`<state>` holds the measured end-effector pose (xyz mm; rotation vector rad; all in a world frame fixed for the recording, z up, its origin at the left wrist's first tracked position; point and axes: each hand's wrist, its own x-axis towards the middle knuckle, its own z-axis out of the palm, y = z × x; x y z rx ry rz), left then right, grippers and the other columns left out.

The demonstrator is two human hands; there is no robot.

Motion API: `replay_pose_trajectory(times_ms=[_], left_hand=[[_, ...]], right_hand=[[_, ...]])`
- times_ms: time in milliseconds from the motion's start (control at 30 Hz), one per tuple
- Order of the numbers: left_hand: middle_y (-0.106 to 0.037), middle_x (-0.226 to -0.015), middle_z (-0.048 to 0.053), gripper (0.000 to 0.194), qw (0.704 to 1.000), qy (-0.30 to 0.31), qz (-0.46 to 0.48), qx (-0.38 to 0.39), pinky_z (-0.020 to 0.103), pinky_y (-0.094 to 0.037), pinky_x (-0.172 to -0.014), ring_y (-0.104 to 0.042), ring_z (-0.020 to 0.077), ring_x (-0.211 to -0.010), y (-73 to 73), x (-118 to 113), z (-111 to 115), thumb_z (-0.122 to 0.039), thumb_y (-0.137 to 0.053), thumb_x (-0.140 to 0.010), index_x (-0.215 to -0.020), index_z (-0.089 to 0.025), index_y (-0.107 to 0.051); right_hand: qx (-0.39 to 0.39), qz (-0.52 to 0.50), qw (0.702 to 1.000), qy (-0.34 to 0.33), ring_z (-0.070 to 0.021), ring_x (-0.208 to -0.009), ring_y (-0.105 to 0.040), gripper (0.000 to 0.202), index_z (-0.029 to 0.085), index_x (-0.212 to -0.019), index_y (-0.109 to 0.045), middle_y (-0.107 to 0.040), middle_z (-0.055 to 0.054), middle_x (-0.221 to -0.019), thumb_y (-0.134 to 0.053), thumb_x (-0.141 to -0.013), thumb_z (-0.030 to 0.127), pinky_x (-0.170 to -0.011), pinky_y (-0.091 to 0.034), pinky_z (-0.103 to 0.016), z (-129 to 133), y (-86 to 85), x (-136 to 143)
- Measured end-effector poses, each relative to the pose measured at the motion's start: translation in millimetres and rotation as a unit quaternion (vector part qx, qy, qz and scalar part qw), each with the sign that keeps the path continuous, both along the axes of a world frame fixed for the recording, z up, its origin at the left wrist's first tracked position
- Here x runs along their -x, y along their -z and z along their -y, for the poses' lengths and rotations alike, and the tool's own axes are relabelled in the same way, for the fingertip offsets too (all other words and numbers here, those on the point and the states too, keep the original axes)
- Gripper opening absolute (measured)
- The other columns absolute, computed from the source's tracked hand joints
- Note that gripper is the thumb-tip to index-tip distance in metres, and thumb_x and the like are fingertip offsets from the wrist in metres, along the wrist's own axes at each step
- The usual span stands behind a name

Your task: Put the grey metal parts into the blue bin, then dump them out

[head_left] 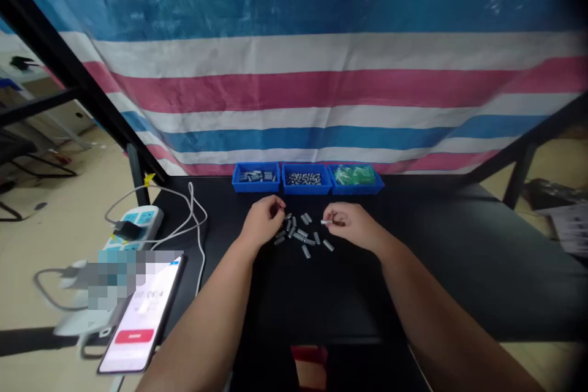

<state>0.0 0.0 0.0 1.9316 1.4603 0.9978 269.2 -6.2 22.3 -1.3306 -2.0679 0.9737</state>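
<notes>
On the black table lies a loose group of small grey metal cylinders (301, 234), several of them, pointing in different directions. My left hand (264, 220) is at the left edge of this group, its fingers curled together; what the fingertips hold, if anything, is too small to make out. To the right of the group, my right hand (353, 223) is closed in a pinch. A small light silvery piece (326, 222) sticks out from between its thumb and fingers.
Behind my hands stand three blue bins: the left bin (256, 188) with metal cylinders, the middle bin (307, 189) with smaller metal parts, the right bin (358, 189) with green plastic packets. At left are a phone (142, 312), a power strip (146, 220) and white cables (201, 239).
</notes>
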Motion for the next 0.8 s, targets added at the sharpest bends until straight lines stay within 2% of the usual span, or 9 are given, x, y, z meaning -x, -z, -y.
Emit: replay_pose_trajectory(times_ms=[133, 200, 233, 333, 433, 500, 567, 700, 800], left_hand=[[-0.068, -0.077, 0.000, 0.012, 0.996, -0.084, -0.013, 0.016, 0.026, -0.040, -0.063, -0.057, 0.0141, -0.065, 3.5, 9, -6, -0.017, -0.058, -0.080, -0.088, -0.021, -0.066], [-0.067, -0.077, 0.000, 0.009, 0.993, -0.119, -0.009, 0.013, 0.026, -0.040, -0.064, -0.057, 0.0145, -0.066, 3.2, 13, -7, -0.019, -0.058, -0.081, -0.087, -0.021, -0.065], [-0.067, -0.077, 0.000, 0.009, 0.991, -0.135, -0.005, 0.013, 0.026, -0.040, -0.064, -0.057, 0.0144, -0.066, 2.7, 16, -8, -0.020, -0.058, -0.081, -0.087, -0.021, -0.065], [-0.066, -0.075, -0.001, 0.008, 0.986, -0.166, 0.006, 0.021, 0.026, -0.040, -0.064, -0.055, 0.0139, -0.063, 1.3, 20, -9, -0.022, -0.059, -0.081, -0.088, -0.021, -0.064], [-0.066, -0.075, -0.001, 0.008, 0.988, -0.155, 0.001, 0.029, 0.026, -0.040, -0.065, -0.056, 0.0138, -0.064, 1.5, 22, -10, -0.023, -0.058, -0.081, -0.087, -0.021, -0.064], [-0.066, -0.076, -0.002, 0.009, 0.991, -0.133, -0.009, 0.034, 0.025, -0.040, -0.064, -0.057, 0.0137, -0.065, 1.7, 22, -9, -0.023, -0.058, -0.081, -0.088, -0.021, -0.064], [-0.067, -0.076, -0.002, 0.010, 0.993, -0.113, -0.021, 0.042, 0.025, -0.039, -0.063, -0.058, 0.0136, -0.066, 1.4, 20, -8, -0.023, -0.058, -0.081, -0.088, -0.022, -0.065], [-0.068, -0.076, -0.003, 0.010, 0.991, -0.098, -0.055, 0.068, 0.025, -0.036, -0.059, -0.058, 0.0134, -0.064, -0.9, 14, -6, -0.023, -0.059, -0.080, -0.088, -0.024, -0.066], [-0.069, -0.077, -0.003, 0.011, 0.989, -0.104, -0.076, 0.078, 0.025, -0.034, -0.058, -0.059, 0.0137, -0.066, -2.0, 11, -6, -0.023, -0.060, -0.080, -0.088, -0.025, -0.067]], right_hand=[[0.051, 0.023, 0.997, -0.050, -0.0158, -0.063, -0.063, 0.006, 0.019, -0.075, -0.072, -0.068, -0.003, -0.070, -0.071, -0.072, 0.014, -0.060, -0.051, -0.028, -22, -22.7, 37], [0.020, -0.066, 0.997, -0.015, -0.0167, -0.072, -0.068, 0.004, 0.019, -0.081, -0.071, -0.071, -0.004, -0.078, -0.070, -0.077, 0.020, -0.071, -0.056, -0.031, -34, -34.3, 61], [0.010, -0.130, 0.991, 0.014, -0.0170, -0.079, -0.070, 0.012, 0.020, -0.090, -0.071, -0.072, -0.004, -0.087, -0.071, -0.078, 0.023, -0.077, -0.057, -0.032, -39, -38.5, 71], [-0.004, -0.223, 0.973, 0.066, -0.0176, -0.082, -0.071, 0.032, 0.023, -0.105, -0.063, -0.069, -0.004, -0.100, -0.075, -0.077, 0.032, -0.073, -0.060, -0.031, -48, -40.6, 88], [-0.043, -0.180, 0.976, 0.114, -0.0142, -0.064, -0.065, 0.023, 0.022, -0.093, -0.058, -0.064, -0.001, -0.087, -0.069, -0.081, 0.039, -0.054, -0.054, -0.026, -47, -27.4, 74], [-0.104, -0.097, 0.982, 0.128, -0.0105, -0.056, -0.056, 0.015, 0.021, -0.085, -0.058, -0.060, 0.001, -0.077, -0.066, -0.082, 0.034, -0.052, -0.047, -0.025, -41, -15.5, 53], [-0.115, -0.007, 0.986, 0.117, -0.0102, -0.055, -0.052, 0.010, 0.021, -0.082, -0.059, -0.058, 0.003, -0.069, -0.064, -0.082, 0.030, -0.054, -0.044, -0.025, -35, -6.0, 30], [0.010, 0.138, 0.990, 0.037, -0.0139, -0.059, -0.059, 0.022, 0.023, -0.090, -0.065, -0.065, 0.002, -0.069, -0.075, -0.073, 0.033, -0.054, -0.040, -0.025, -28, 1.7, 3], [0.055, 0.154, 0.986, 0.035, -0.0134, -0.055, -0.059, 0.012, 0.022, -0.082, -0.064, -0.066, 0.001, -0.065, -0.072, -0.074, 0.026, -0.052, -0.040, -0.025, -28, 3.8, 2]])
